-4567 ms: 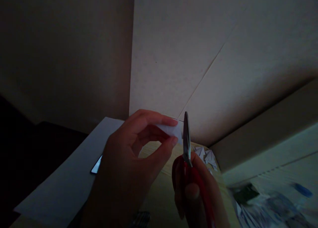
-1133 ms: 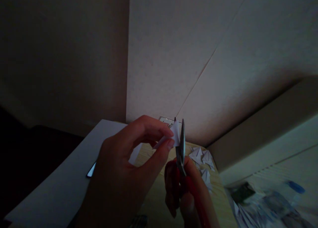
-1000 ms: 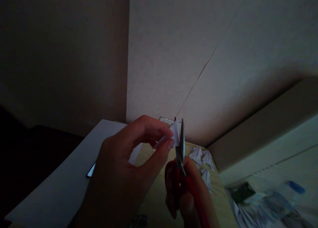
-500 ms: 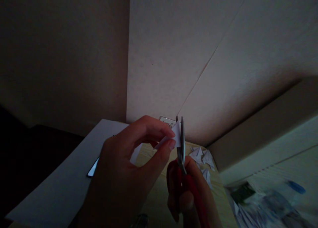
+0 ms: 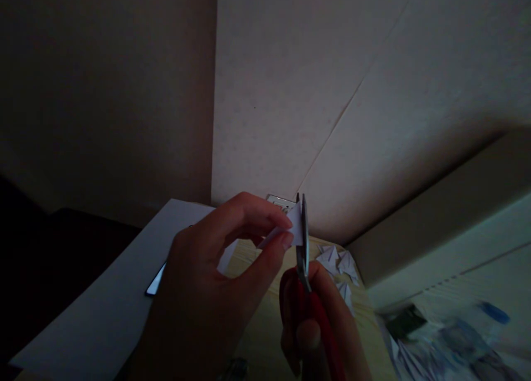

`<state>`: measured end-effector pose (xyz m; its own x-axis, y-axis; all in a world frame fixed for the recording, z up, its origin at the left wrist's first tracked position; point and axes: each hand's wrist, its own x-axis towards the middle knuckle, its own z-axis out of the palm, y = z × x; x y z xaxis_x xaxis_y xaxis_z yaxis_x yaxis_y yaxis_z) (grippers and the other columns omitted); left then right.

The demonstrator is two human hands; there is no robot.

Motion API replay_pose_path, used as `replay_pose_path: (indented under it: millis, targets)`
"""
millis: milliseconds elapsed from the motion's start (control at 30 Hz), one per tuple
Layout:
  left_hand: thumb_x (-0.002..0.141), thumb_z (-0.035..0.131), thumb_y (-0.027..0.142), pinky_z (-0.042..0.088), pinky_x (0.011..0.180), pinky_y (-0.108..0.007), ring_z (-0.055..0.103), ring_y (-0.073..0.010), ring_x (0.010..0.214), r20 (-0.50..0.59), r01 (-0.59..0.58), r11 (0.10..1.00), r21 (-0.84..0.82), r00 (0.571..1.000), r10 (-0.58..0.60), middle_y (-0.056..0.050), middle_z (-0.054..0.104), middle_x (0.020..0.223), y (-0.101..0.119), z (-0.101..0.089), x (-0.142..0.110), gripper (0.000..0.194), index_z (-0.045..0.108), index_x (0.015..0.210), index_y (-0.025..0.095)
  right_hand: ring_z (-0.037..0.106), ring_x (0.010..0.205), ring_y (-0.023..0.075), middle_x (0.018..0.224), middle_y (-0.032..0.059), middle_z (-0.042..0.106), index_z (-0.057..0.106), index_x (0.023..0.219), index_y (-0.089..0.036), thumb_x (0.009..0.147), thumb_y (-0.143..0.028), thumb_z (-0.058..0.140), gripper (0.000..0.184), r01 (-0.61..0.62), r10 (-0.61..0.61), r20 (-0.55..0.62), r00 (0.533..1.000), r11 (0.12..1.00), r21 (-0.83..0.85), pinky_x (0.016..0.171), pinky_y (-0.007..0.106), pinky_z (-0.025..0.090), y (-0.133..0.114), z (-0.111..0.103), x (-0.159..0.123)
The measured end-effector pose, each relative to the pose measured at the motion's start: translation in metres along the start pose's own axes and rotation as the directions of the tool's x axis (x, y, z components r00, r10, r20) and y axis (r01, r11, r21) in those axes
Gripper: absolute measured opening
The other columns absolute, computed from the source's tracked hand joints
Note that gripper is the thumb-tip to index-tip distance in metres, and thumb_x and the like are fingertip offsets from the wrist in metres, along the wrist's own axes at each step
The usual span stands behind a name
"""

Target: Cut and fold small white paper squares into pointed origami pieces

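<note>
Between thumb and fingers, my left hand pinches a small folded piece of white paper. My right hand is wrapped round the red handles of a pair of scissors, whose blades point up and away from me. The paper's right edge lies at the blades, which stand only slightly apart at the tips. Whether the edge is between the blades or just behind the near one is hard to tell.
Folded white paper shapes lie on the wooden table at the right. A large white sheet with a phone on it is at the left. An outlet sits on the wall behind. Bags and papers lie at lower right.
The scissors' blades have closed a little around the paper's right edge, and the handles have come closer together. My left hand and the paper stay almost in place.
</note>
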<state>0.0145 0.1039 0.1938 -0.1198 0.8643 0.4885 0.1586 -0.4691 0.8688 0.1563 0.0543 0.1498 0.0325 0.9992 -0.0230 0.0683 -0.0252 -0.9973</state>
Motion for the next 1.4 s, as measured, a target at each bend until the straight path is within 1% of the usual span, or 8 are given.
replay_pose_path:
  millis: [200,400,533,700,1000,1167,1300,1400]
  targets:
    - [0.078,0.067,0.010,0.055,0.064,-0.011,0.068,-0.0081,0.066,0.003,0.003,1.000,0.005,1.000,-0.003,0.011,0.071,0.070,0.000,-0.001,-0.001,0.020,0.069,0.075,0.029,0.058,0.054,0.0176,0.064,0.0020,0.063,0.063,0.079,-0.026,0.062,-0.080,0.074,0.058,0.017,-0.016,-0.021,1.000,0.999,0.041,0.045,0.026,0.046,-0.001,0.000,0.004]
    - [0.079,0.068,0.012,0.056,0.064,-0.012,0.069,-0.0088,0.066,0.011,0.003,1.000,0.004,1.000,-0.003,0.011,0.072,0.071,0.001,-0.002,-0.001,0.018,0.069,0.075,0.030,0.052,0.046,0.0149,0.068,0.0012,0.063,0.060,0.088,-0.027,0.070,-0.081,0.067,0.057,-0.027,0.028,-0.007,1.000,0.998,0.058,0.038,0.025,0.040,0.009,-0.002,0.000]
    - [0.078,0.071,0.014,0.056,0.065,-0.012,0.070,-0.0090,0.067,-0.027,0.051,0.995,-0.084,0.998,-0.054,0.011,0.073,0.072,0.000,0.001,-0.002,0.018,0.072,0.075,0.032,0.056,0.054,0.0154,0.067,-0.0023,0.058,0.056,0.079,-0.025,0.078,-0.067,0.069,0.044,0.025,-0.036,-0.082,0.996,0.991,-0.132,0.048,0.026,0.046,0.029,-0.010,0.016]
    - [0.067,0.078,0.011,0.057,0.069,-0.013,0.072,-0.0108,0.072,-0.061,0.151,0.967,-0.207,0.984,-0.167,0.012,0.076,0.076,-0.001,0.005,-0.003,0.027,0.078,0.078,0.036,0.070,0.077,0.0230,0.086,0.0054,0.072,0.054,0.090,-0.023,0.090,-0.030,0.059,0.009,0.002,-0.029,-0.029,0.999,0.744,-0.668,0.069,0.033,0.054,0.087,-0.028,0.031]
    - [0.068,0.078,0.011,0.057,0.068,-0.011,0.073,-0.0083,0.068,-0.048,0.204,0.933,-0.296,0.972,-0.228,0.012,0.077,0.069,0.004,0.002,0.002,0.021,0.076,0.070,0.031,0.067,0.093,0.0341,0.094,0.0160,0.071,0.064,0.082,-0.018,0.075,-0.001,0.059,0.018,-0.017,-0.028,-0.039,0.999,0.558,-0.830,0.083,0.045,0.052,0.139,-0.031,0.031]
    - [0.074,0.072,0.017,0.053,0.063,-0.009,0.069,-0.0059,0.062,0.021,0.184,0.957,-0.225,0.983,-0.184,0.014,0.070,0.058,0.003,-0.005,0.007,0.021,0.070,0.058,0.030,0.069,0.087,0.0271,0.090,0.0111,0.071,0.068,0.077,-0.017,0.072,0.000,0.060,0.020,0.061,-0.028,0.054,0.998,0.606,-0.793,0.081,0.037,0.054,0.116,-0.031,0.044]
    - [0.075,0.071,0.015,0.052,0.063,-0.009,0.068,-0.0058,0.062,0.026,0.190,0.962,-0.199,0.982,-0.188,0.014,0.070,0.059,0.000,-0.007,0.006,0.020,0.071,0.061,0.029,0.070,0.090,0.0208,0.094,0.0060,0.072,0.069,0.088,-0.021,0.094,-0.022,0.054,0.016,0.262,-0.197,0.175,0.965,0.776,-0.574,0.077,0.028,0.054,0.053,-0.035,0.050]
    - [0.075,0.071,0.017,0.052,0.060,-0.008,0.069,-0.0060,0.059,0.058,0.207,0.960,-0.188,0.978,-0.200,0.014,0.071,0.057,-0.001,-0.007,0.005,0.020,0.071,0.060,0.030,0.070,0.085,0.0188,0.085,0.0013,0.073,0.071,0.089,-0.024,0.094,-0.030,0.057,0.016,0.418,-0.402,0.116,0.908,0.864,-0.279,0.076,0.027,0.052,-0.001,-0.029,0.048]
